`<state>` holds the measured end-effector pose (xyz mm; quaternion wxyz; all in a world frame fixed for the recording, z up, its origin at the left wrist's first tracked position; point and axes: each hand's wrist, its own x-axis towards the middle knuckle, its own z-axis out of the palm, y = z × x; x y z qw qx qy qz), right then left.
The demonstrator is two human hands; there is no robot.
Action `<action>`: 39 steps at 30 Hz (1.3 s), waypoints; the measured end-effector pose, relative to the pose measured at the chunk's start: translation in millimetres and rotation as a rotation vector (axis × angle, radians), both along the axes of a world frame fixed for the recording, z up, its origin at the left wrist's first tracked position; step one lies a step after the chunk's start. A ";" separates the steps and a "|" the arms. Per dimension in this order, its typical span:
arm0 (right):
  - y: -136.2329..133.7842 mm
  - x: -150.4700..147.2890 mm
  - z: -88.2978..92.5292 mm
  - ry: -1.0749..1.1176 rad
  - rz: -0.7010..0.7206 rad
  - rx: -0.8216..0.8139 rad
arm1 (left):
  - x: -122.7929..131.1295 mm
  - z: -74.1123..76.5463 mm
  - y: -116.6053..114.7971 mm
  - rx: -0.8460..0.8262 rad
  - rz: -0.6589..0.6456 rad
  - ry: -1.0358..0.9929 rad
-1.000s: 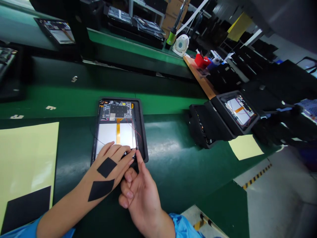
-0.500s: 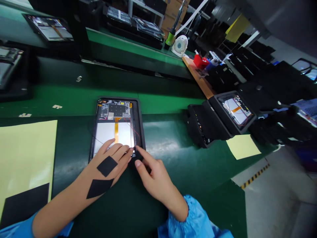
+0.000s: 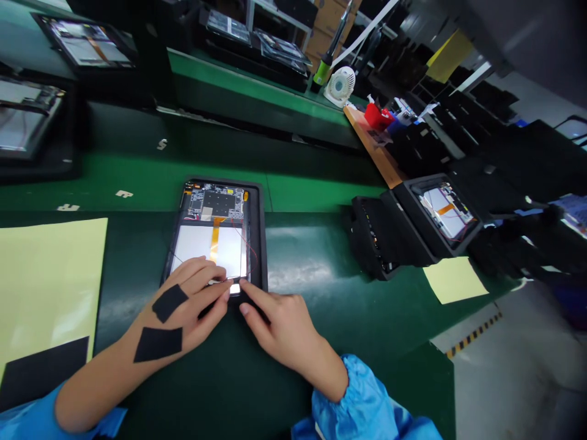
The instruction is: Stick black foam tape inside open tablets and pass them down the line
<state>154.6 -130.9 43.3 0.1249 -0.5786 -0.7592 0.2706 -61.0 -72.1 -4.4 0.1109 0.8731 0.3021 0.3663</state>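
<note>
Inside the black tray, the opened tablet lay with the half-curled left hand, its hold unclear, and the empty right hand, thumb parted, at its near end, where a sideways slip could snag the red wire.

On the workbench, near the middle of its front edge, a tray holds a tablet, circuit board at the far end. The left hand lies over the tablet's near left corner; the right hand puts its index fingertip at the near edge, just right of the left fingertips. Left of the tray lies a large sheet — a smaller piece on its near part. Well to the right stand stacked trays, another tablet in one, with a second sheet before them near the workbench's right edge. Behind, a raised shelf carries a fan at its right end.
</note>
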 end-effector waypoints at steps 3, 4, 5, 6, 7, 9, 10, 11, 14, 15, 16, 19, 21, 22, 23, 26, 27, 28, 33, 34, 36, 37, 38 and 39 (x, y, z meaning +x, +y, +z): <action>8.2 2.5 4.8 0.017 0.057 -0.041 | -1.2 2.9 1.4 -0.050 -0.007 -0.039; 12.4 4.6 5.5 0.084 0.041 -0.058 | -1.5 3.3 1.1 -0.052 0.001 -0.036; 17.2 7.3 5.2 0.180 -0.008 -0.066 | -1.5 3.2 0.4 -0.048 0.008 -0.029; 22.3 10.5 3.8 0.290 -0.086 -0.060 | -1.2 3.0 -0.3 -0.040 0.008 -0.015; 27.6 13.8 1.3 0.392 -0.180 -0.038 | -0.6 2.7 -0.8 -0.028 0.000 0.009; 37.9 19.7 -5.4 0.522 -0.343 0.044 | 1.6 3.1 -0.6 0.005 -0.025 0.069; 42.8 21.6 -8.9 0.548 -0.381 0.091 | 3.0 4.4 0.4 0.022 -0.036 0.099; 47.4 22.6 -11.9 0.554 -0.381 0.127 | 4.2 6.5 1.9 0.041 -0.048 0.119; 60.5 20.5 -16.1 0.479 -0.239 0.180 | 5.0 16.8 8.0 0.112 -0.075 0.111; 65.1 18.7 -15.8 0.433 -0.182 0.189 | 4.1 20.2 9.8 0.142 -0.089 0.105; 69.9 16.8 -14.8 0.383 -0.132 0.198 | 2.7 22.6 11.1 0.175 -0.102 0.100; 87.2 12.5 -9.3 0.268 -0.052 0.242 | -2.7 20.2 12.6 0.236 -0.122 0.123; 101.7 11.4 -6.3 0.230 -0.022 0.271 | -5.4 11.3 13.6 0.209 -0.117 0.172; 109.7 11.2 -5.9 0.219 -0.006 0.283 | -6.0 6.4 14.9 0.179 -0.116 0.210; 118.0 11.2 -6.4 0.213 0.012 0.290 | -6.1 2.3 17.0 0.145 -0.121 0.252; 141.0 11.7 -13.7 0.222 0.041 0.306 | -3.2 1.5 27.4 0.120 -0.162 0.309; 146.9 12.0 -17.5 0.232 0.044 0.316 | -1.4 5.4 31.8 0.139 -0.174 0.287; 151.5 12.3 -21.6 0.245 0.044 0.329 | 0.5 10.6 36.4 0.159 -0.187 0.255; 156.6 12.9 -38.4 0.289 0.022 0.395 | 4.1 22.1 57.0 0.141 -0.307 0.107; 155.8 12.8 -40.4 0.297 0.010 0.402 | 2.1 16.8 60.3 0.119 -0.334 0.098; 154.7 12.5 -43.4 0.314 -0.012 0.409 | -5.1 0.8 65.4 0.081 -0.371 0.126; 154.5 12.5 -44.5 0.323 -0.019 0.410 | -9.7 -7.9 67.1 0.072 -0.378 0.159; 154.6 12.5 -45.4 0.331 -0.021 0.411 | -14.2 -15.4 68.2 0.071 -0.378 0.192; 154.8 12.4 -46.0 0.337 -0.019 0.411 | -18.2 -20.8 68.6 0.081 -0.381 0.213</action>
